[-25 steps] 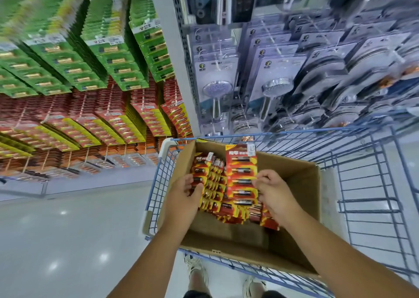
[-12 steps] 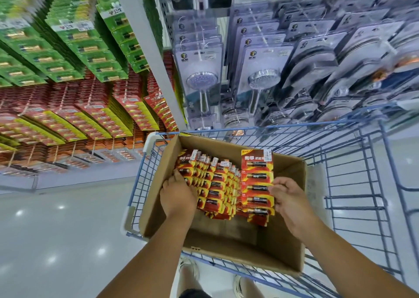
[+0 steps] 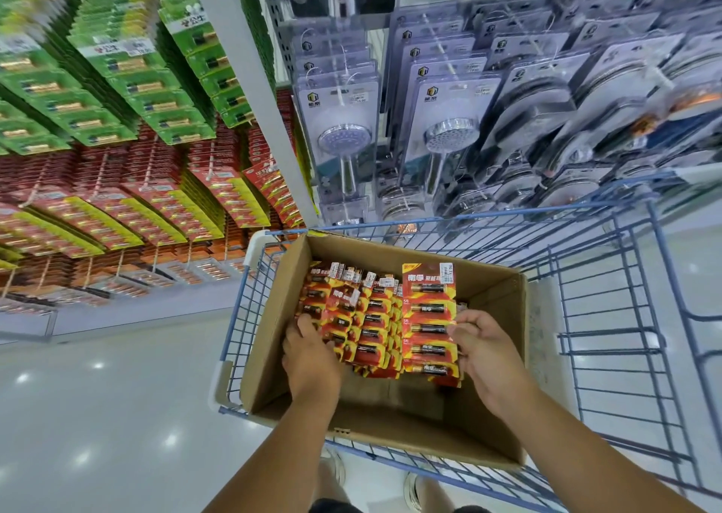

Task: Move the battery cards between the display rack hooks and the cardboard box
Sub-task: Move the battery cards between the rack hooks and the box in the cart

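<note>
Gathering of the battery cards (image 3: 375,317) is being carried out inside the cardboard box (image 3: 496,309), which is standing in the blue wire trolley (image 3: 609,336) beside the display rack hooks (image 3: 164,184). The left hand (image 3: 308,360) is being pressed into the left end of the fanned, overlapping row, its fingers curled round the outermost cards, while the right hand (image 3: 488,360) is pinching the right edge of the long red-and-yellow battery strip (image 3: 429,317) that is being held upright at the row's right end. Compared with a second ago, the cards are being seen spread into a wider, tidier fan, the strip is being carried further to the right and away from the middle of the pile, and the left hand is being sunk deeper among the cards rather than resting at their edge. This is being read as a sorting and bunching step: a batch is probably being squared up for lifting out toward the hooks, where red and green packs are already hanging thickly. No card is yet being raised clear of the box rim. The packaged shower heads (image 3: 344,141) hanging above the trolley are being left untouched.
</note>
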Demonstrator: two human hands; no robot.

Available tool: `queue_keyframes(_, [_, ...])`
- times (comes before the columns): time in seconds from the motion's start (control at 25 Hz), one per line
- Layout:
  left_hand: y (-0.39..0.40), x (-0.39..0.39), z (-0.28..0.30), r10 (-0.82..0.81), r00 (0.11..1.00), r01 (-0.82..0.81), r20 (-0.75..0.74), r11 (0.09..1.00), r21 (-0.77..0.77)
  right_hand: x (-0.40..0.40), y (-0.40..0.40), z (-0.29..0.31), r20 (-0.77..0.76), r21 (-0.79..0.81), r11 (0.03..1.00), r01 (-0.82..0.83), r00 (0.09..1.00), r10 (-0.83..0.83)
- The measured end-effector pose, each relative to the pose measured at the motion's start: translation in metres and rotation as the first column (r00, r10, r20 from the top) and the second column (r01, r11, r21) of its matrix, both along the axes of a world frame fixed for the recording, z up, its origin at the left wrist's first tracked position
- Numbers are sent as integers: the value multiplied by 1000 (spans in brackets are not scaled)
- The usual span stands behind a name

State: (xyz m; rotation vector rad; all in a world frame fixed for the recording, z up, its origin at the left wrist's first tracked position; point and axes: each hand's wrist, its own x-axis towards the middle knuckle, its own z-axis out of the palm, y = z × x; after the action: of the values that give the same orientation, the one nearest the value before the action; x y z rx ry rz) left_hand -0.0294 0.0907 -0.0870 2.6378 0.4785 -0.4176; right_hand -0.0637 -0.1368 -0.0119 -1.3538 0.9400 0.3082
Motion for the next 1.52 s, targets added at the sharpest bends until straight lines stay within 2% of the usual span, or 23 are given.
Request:
queue_keyframes(0.12, [7,1,-6,-129,991,124,22,980,154,-1,4,0,-8,-13,1000,9,1000,-9])
queue_keyframes(0.2, [7,3,-6,-136,991,134,-1,979,150,-1,6,0,-11,-10,1000,17,1000,-17])
queue_keyframes(0.32, [8,3,0,-15,1000,14,-17,999,-42,-4,7,1,4,9,1000,10,1000,-10])
queue_keyframes(0.4, [11,2,12,24,1000,-27,-20,980,-195,-5,6,6,28,44,999,-3,1000,2])
queue_keyframes(0.56, [20,-5,48,64,998,-55,7,915,-400,-2,6,26,74,93,994,-56,996,49])
queue_keyframes(0.6, [20,-9,64,104,995,-85,13,880,-466,-1,6,34,93,99,992,-77,993,67])
queue_keyframes(0.72, [19,-23,114,351,936,-254,-7,663,-704,7,9,58,157,115,982,-151,979,132])
queue_keyframes(0.88, [37,-43,179,548,836,-254,34,439,-862,29,35,102,272,104,957,-272,933,236])
queue_keyframes(1.04, [83,-62,238,662,744,-186,92,338,-923,46,92,154,386,85,910,-407,855,346])
queue_keyframes(1.24, [172,-82,287,787,595,-131,165,297,-946,51,195,214,524,25,845,-535,726,445])
queue_keyframes(1.4, [275,-101,314,818,532,-83,218,306,-948,41,303,257,630,-44,795,-605,601,492])
queue_keyframes(1.52, [370,-111,333,822,512,-31,250,309,-951,35,394,276,657,-64,804,-591,582,480])
